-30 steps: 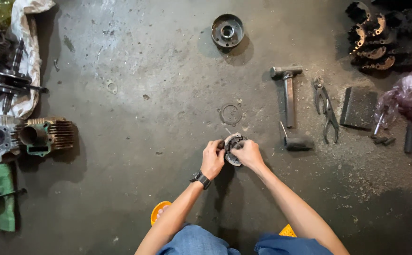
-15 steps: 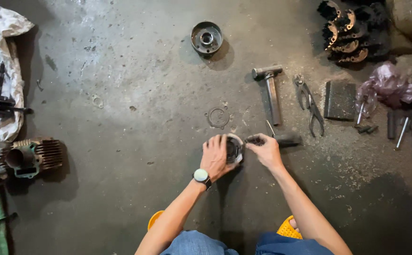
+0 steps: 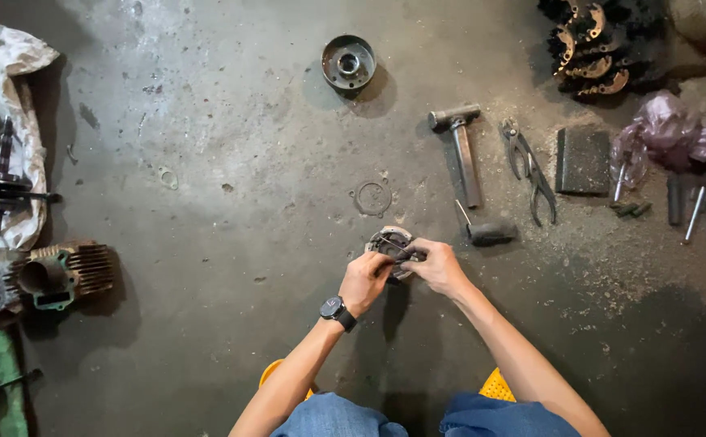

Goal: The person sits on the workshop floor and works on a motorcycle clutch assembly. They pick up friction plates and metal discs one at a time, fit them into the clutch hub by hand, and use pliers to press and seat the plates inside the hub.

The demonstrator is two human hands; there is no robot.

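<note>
Both forearms are reaching forward and converging. The left hand, wearing a wristwatch, is curling its fingers inward; the right hand is pinching with fingertips pointing left, knuckles nearly touching.

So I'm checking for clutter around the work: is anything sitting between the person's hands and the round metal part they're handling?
Nothing visible is. The left hand and right hand are both already on the round metal part. The loose ring and the hammer lie beyond it, apart from both hands.
</note>
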